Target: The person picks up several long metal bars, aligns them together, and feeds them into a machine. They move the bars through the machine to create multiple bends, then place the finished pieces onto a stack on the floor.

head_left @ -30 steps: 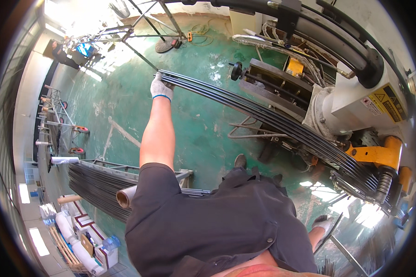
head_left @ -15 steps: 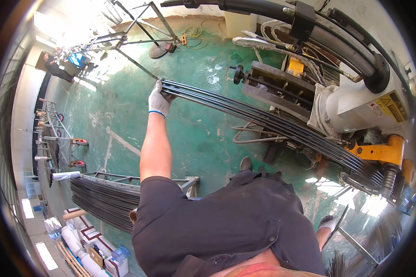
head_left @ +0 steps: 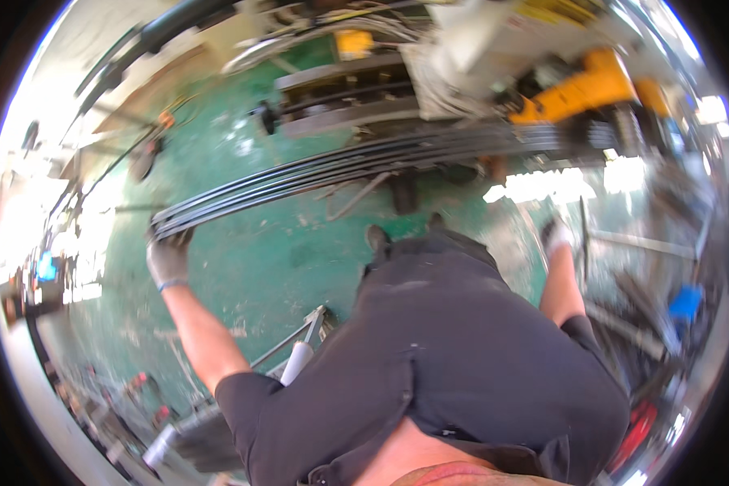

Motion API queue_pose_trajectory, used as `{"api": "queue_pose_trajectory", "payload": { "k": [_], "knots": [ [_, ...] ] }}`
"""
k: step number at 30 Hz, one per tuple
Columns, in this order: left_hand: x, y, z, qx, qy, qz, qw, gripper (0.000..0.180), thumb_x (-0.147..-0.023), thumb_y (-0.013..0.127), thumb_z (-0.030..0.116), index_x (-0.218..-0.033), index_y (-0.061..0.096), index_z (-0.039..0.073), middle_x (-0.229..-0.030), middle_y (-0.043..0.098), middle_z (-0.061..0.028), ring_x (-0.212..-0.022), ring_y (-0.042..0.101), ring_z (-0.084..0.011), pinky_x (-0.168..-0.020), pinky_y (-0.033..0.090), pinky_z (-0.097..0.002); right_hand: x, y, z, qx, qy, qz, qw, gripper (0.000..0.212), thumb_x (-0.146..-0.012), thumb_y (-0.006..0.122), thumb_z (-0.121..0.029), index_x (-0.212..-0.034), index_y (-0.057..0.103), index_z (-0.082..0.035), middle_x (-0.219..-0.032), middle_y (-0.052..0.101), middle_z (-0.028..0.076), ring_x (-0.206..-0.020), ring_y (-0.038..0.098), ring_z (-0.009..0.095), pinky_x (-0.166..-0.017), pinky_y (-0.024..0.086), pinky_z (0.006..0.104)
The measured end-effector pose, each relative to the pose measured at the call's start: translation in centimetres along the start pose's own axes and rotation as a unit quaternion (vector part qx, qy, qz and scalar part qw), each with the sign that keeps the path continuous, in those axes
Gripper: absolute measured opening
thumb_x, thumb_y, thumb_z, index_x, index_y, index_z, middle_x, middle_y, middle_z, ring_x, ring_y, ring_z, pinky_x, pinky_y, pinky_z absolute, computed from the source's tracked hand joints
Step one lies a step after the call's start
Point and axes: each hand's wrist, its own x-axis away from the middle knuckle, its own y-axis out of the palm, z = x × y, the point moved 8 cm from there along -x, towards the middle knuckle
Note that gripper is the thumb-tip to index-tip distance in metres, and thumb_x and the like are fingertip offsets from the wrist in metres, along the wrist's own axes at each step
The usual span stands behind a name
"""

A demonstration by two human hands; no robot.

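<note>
My left hand (head_left: 168, 253), in a pale knit glove, is closed round the left ends of several long dark metal rods (head_left: 300, 180). The rods run side by side across the view to the right. Their far ends blur into the machine beneath its orange arm (head_left: 579, 91). My right hand (head_left: 556, 235), also gloved, is low on the right, apart from the rods. A thin dark upright bar (head_left: 584, 231) stands just beside it. Motion blur hides that hand's fingers, so I cannot make out whether it grips anything.
Beyond the rods lies a grey steel machine bed (head_left: 348, 99) with a handwheel (head_left: 262, 117) at its left end. A metal frame (head_left: 648, 243) is on the right. Behind my left arm stands a rack (head_left: 312, 324). The green floor (head_left: 275, 267) stretches between them.
The view has swung right and is blurred. My left hand, still on the rods, now appears farther left and lower. My right hand and forearm show more fully and higher.
</note>
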Motion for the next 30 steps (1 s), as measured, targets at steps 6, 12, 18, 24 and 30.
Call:
{"api": "queue_pose_trajectory", "payload": {
  "k": [6,12,18,24,30],
  "knots": [
    [-1.0,-1.2,-0.9,0.100,0.066,0.114,0.986,0.068,-0.112,0.030,0.057,-0.150,0.053,0.006,-0.156,0.052,-0.0232,-0.143,0.048,-0.0462,-0.123,0.035,-0.0641,6.0,3.6,-0.7,0.139,-0.023,0.008,0.990,0.013,-0.103,0.069,-0.022,-0.098,0.067,-0.010,-0.072,0.062,0.005,-0.060,0.058,0.019,-0.056,0.050,0.0342],
    [0.4,1.4,-13.4,0.190,-0.026,0.150,0.970,0.074,-0.111,0.035,0.060,-0.162,0.037,0.006,-0.162,0.043,-0.0237,-0.151,0.038,-0.0462,-0.125,0.032,-0.0640,4.2,0.2,-1.7,0.160,0.011,0.017,0.987,0.018,-0.106,0.064,-0.028,-0.093,0.063,-0.016,-0.071,0.054,-0.003,-0.062,0.054,0.014,-0.056,0.045,0.0304],
    [3.5,12.7,-31.7,0.139,-0.175,0.131,0.966,0.065,-0.111,0.039,0.057,-0.143,0.053,0.001,-0.147,0.059,-0.0194,-0.134,0.055,-0.0419,-0.114,0.045,-0.0604,-3.4,-8.8,-2.9,0.206,0.066,0.064,0.974,0.021,-0.105,0.067,-0.034,-0.098,0.068,-0.014,-0.076,0.065,0.003,-0.063,0.062,0.020,-0.060,0.051,0.0342],
    [9.9,34.9,-43.4,0.082,-0.209,0.038,0.974,0.039,-0.107,0.052,0.041,-0.126,0.069,0.011,-0.124,0.074,-0.0114,-0.117,0.067,-0.0342,-0.098,0.056,-0.0504,-15.1,-12.5,-7.7,0.183,0.153,-0.013,0.971,0.015,-0.104,0.066,-0.026,-0.100,0.062,-0.013,-0.070,0.057,0.002,-0.055,0.055,0.017,-0.051,0.046,0.0331],
    [18.0,48.0,-57.9,0.197,-0.355,0.059,0.912,0.035,-0.108,0.055,0.035,-0.131,0.069,0.012,-0.133,0.069,-0.0120,-0.115,0.068,-0.0300,-0.098,0.060,-0.0433,-23.2,-10.7,-17.1,0.336,0.087,-0.025,0.937,0.024,-0.101,0.072,-0.027,-0.107,0.069,-0.003,-0.078,0.065,0.007,-0.060,0.061,0.018,-0.053,0.052,0.0342]
  ]
}}
